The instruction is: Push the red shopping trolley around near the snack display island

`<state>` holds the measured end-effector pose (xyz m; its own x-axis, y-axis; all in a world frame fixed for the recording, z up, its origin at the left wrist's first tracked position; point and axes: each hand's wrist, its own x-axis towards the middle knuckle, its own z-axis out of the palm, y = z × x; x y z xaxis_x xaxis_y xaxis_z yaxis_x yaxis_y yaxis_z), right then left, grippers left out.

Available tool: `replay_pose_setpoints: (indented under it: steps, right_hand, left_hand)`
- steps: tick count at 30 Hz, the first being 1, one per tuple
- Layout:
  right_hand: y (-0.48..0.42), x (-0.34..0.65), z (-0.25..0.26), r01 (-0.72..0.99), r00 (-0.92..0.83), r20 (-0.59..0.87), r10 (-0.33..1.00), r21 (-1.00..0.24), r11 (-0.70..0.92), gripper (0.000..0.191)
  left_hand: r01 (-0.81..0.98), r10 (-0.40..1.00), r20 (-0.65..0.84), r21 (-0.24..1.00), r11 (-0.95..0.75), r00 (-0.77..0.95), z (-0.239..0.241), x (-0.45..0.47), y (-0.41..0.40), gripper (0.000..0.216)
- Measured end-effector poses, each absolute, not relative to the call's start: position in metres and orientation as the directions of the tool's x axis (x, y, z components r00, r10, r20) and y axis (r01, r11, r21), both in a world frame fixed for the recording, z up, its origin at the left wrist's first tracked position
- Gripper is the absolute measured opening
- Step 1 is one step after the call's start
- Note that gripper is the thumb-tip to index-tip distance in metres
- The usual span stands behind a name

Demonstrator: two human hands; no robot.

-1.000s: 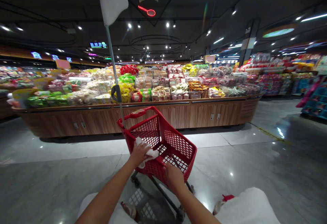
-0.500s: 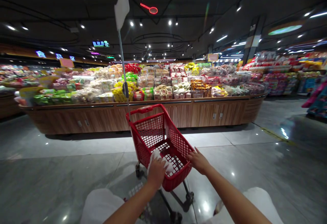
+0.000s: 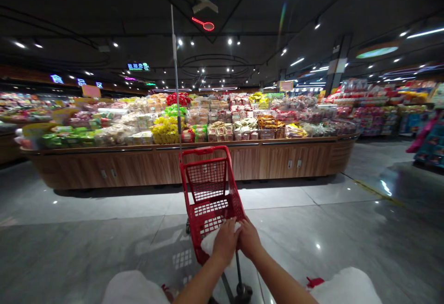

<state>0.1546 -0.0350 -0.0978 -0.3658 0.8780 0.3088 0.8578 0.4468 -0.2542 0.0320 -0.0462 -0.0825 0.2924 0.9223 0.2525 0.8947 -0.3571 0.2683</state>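
Note:
A red plastic shopping cart stands in front of me with its basket facing me. My left hand is closed on a crumpled white cloth at the basket's near end, over the rim. Right beside it, my right hand has its fingers curled around the cart's near right corner. The two hands are close together and seem to touch. A thin pole rises from the cart's far left corner.
Behind the cart runs a long wooden display counter heaped with packaged food. More stocked shelves stand at the right. Grey shiny floor lies around the cart. My white-clad knees show at the bottom.
The cart has turned, and its pole's white flag now appears edge-on. My left hand has moved right with the cloth, while my right hand has come left and closer to it.

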Motion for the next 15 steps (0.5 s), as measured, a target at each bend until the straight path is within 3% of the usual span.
replay_pose_setpoints:
  steps: [4,7,12,15]
  right_hand:
    - [-0.027,0.152,-0.081,0.836,-0.454,0.238,0.858,-0.219,0.503,0.027]
    - [-0.024,0.150,-0.071,0.835,-0.482,0.212,0.850,-0.181,0.519,0.021]
    - [-0.029,0.132,-0.064,0.867,-0.425,0.168,0.889,-0.205,0.453,0.025]
    - [-0.032,0.132,-0.062,0.872,-0.381,0.180,0.907,-0.255,0.417,0.024]
  left_hand:
    - [0.861,0.830,0.328,0.086,-0.501,0.450,-0.091,-0.029,-0.049,0.054]
    - [0.902,0.860,0.280,-0.059,-0.428,0.426,-0.089,-0.062,-0.051,0.051]
    - [0.943,0.936,0.116,-0.066,-0.327,0.333,-0.076,-0.043,-0.049,0.039]
    - [0.944,0.938,0.105,-0.049,-0.327,0.330,-0.073,-0.012,-0.046,0.037]
